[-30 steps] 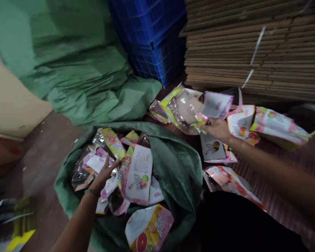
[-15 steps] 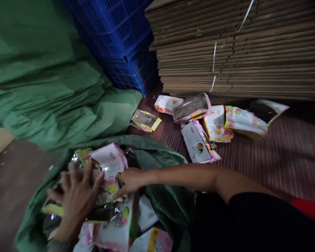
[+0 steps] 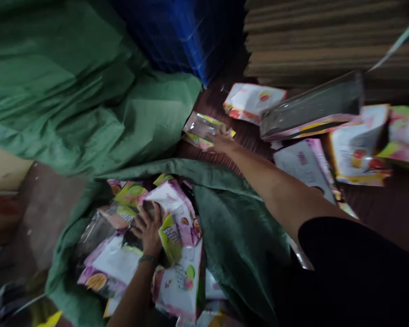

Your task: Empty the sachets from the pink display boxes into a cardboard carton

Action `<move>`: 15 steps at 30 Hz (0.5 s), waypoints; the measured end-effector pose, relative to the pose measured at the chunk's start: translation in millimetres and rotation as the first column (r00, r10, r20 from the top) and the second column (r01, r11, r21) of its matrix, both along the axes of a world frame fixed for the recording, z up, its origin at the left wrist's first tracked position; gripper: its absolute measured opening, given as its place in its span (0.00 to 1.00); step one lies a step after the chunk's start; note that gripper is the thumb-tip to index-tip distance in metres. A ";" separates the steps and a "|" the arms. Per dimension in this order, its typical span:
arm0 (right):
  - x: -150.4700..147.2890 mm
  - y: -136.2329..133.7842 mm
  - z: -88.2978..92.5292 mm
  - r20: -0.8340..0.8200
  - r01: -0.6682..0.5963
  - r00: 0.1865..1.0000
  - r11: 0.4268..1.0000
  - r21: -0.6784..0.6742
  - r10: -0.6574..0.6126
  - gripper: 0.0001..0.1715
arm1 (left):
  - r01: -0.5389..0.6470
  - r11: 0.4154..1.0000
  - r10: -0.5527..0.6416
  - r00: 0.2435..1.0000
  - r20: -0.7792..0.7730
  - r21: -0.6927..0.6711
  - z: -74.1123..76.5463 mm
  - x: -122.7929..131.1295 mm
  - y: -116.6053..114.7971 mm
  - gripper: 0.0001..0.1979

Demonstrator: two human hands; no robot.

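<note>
My left hand (image 3: 149, 231), with a dark band at the wrist, lies spread on printed pouches (image 3: 179, 281) heaped inside a green woven sack (image 3: 238, 231). My right hand (image 3: 222, 141) stretches out over the sack's rim to the floor. Its fingertips are on the corner of a small pouch with a clear window (image 3: 202, 129). Whether those fingers grip the pouch is hard to tell. More pouches lie to the right, among them a large one with a clear window (image 3: 310, 106) and a white one (image 3: 254, 102). My right forearm partly hides another (image 3: 305, 165).
Flattened corrugated cardboard (image 3: 327, 45) is stacked at the back right, beside dark blue plastic crates (image 3: 180, 36). A crumpled green sheet (image 3: 54, 91) is heaped at the left. The pouches lie on a brown ribbed mat (image 3: 378, 213).
My right hand has moved out of the sack to the small pouch on the floor. My left hand stays in the sack, and the pouches there have shifted.
</note>
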State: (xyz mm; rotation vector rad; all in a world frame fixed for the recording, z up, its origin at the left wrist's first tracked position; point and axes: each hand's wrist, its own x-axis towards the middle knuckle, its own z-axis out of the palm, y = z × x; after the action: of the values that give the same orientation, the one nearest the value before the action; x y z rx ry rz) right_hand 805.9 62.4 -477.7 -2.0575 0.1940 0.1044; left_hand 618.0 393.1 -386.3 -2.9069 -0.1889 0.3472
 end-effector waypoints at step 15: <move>-148.2 -63.3 -28.6 -0.028 -0.323 0.903 0.634 -0.703 0.428 0.14 | -0.042 0.997 0.045 0.998 0.054 -0.060 -18.9 -6.5 21.0 0.36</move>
State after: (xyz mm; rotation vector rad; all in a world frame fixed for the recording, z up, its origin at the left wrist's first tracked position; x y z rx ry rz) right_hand 657.7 -1.0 -506.3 -2.8386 -0.3626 0.1591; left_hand 611.5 414.1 -405.2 -2.9767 -0.2549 0.2846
